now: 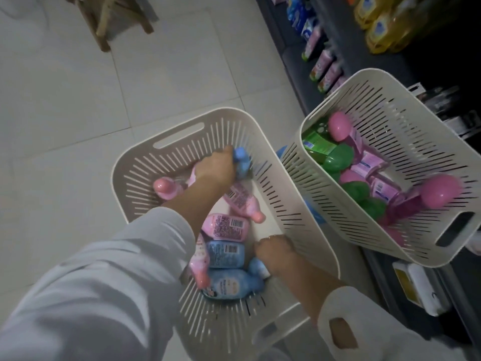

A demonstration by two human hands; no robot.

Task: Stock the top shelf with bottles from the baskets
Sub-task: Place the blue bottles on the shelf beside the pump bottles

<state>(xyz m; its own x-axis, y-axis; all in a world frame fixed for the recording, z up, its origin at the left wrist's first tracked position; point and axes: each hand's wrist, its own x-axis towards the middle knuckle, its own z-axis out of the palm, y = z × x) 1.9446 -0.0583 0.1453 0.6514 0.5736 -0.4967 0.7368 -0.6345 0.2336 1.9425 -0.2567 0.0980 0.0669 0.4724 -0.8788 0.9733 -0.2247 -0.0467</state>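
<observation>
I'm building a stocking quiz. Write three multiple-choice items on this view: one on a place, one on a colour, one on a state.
1. Where are the green bottles?
A. In the right basket
B. In the left basket
C. On the floor

2. What colour is the bottle in the left hand?
A. Green
B. Yellow
C. Blue

3. How does the right basket sit?
A. Upside down
B. Tilted
C. Flat on the floor tiles

Answers:
1 A: green shows only among the pink bottles in the right basket.
2 C: the blue bottle sticks out of that hand's grip inside the left basket.
3 B: its rim slants, propped against the dark shelving.
</observation>
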